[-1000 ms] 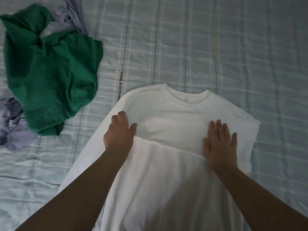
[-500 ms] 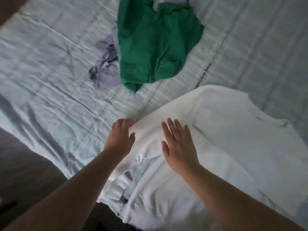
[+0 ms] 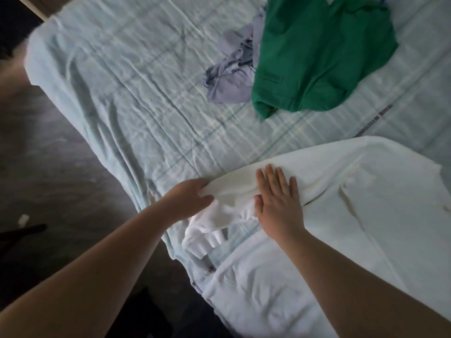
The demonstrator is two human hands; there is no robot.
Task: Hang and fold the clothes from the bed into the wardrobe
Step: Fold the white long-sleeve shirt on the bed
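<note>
On the bed (image 3: 136, 98), seen from my head camera, the white long-sleeved shirt (image 3: 353, 203) lies spread flat at the lower right. Its body runs along a long axis from the bottom edge of the view up toward the right, and I cannot see the collar end clearly. The sleeve (image 3: 234, 193) points the other way, reaching out from the body toward the left, with its ribbed cuff (image 3: 202, 240) drooping down near the bed's edge.

My left hand (image 3: 188, 198) comes in from the lower left, forearm stretched out, and its grip is pinched on the sleeve fabric, thumb below and fingers curled over the top. My right hand (image 3: 278, 201) lies palm down on the sleeve just beside the left one, fingers straight, held together and pointing up the view, its grip spread flat and grasping nothing.

Well apart from the shirt, toward the top right, a green garment (image 3: 317, 57) sits crumpled on the checked pale blue sheet, overlapping a lilac garment (image 3: 229, 86) bunched at its left side.

Beyond the bed's left edge I see dark floor (image 3: 48, 167).
</note>
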